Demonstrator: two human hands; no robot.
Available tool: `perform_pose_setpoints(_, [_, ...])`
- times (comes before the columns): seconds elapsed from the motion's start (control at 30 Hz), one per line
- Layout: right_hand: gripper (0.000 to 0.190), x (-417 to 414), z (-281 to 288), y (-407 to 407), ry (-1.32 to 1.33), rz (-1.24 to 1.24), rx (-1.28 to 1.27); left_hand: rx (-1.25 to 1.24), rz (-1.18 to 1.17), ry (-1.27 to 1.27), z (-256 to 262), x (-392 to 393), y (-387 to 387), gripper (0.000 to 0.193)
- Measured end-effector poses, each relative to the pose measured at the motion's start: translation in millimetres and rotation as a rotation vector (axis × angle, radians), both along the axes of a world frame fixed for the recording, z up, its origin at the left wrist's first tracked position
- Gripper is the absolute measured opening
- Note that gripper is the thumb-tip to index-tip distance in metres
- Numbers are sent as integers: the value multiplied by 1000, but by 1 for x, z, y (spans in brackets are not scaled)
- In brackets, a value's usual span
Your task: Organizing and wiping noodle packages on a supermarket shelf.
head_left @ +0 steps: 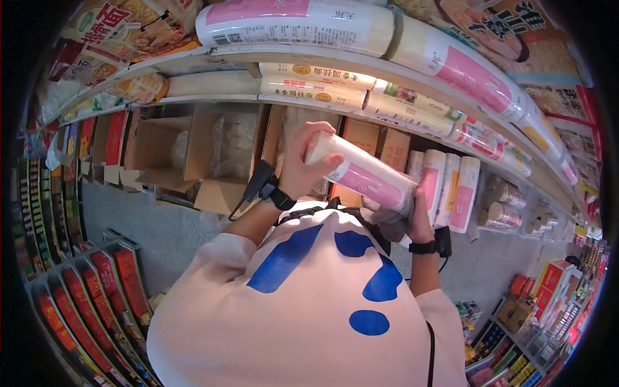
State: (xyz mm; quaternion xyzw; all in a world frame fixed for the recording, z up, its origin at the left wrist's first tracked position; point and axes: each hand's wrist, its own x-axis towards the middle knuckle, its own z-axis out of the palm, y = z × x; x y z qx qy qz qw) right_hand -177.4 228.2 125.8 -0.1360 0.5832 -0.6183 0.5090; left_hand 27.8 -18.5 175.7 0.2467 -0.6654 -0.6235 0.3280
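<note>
A cylindrical pack of dried noodles (370,181) with a pink label is held aslant in front of my chest. My left hand (312,159) wraps around its upper left end, thumb across the wrapper. At the lower right end, my right hand (420,215) grips the pack, with what looks like a grey cloth (394,217) bunched between palm and wrapper. Just beyond my right hand, several similar noodle packs (454,193) stand upright on the lower level of the shelving. Part of the cloth is hidden behind the pack and my fingers.
Shelf boards (319,51) curve across the front, bearing large noodle rolls (295,24). Smaller noodle packs (314,92) lie on the board below. Open cardboard boxes (208,145) stand underneath at left. Behind me are red packaged goods (96,300) at left and a stocked shelf (527,329) at right.
</note>
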Motion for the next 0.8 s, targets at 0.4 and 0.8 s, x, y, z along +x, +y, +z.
perform_pose_setpoints(0.4, [52,13,-5,-9,59,-165,-105,-113,10,74,1,-10,-12,37])
perform_pose_setpoints(0.8, [45,30,83,-34,1342,287,-323,1253,-107,-105,-83,2,-22,24])
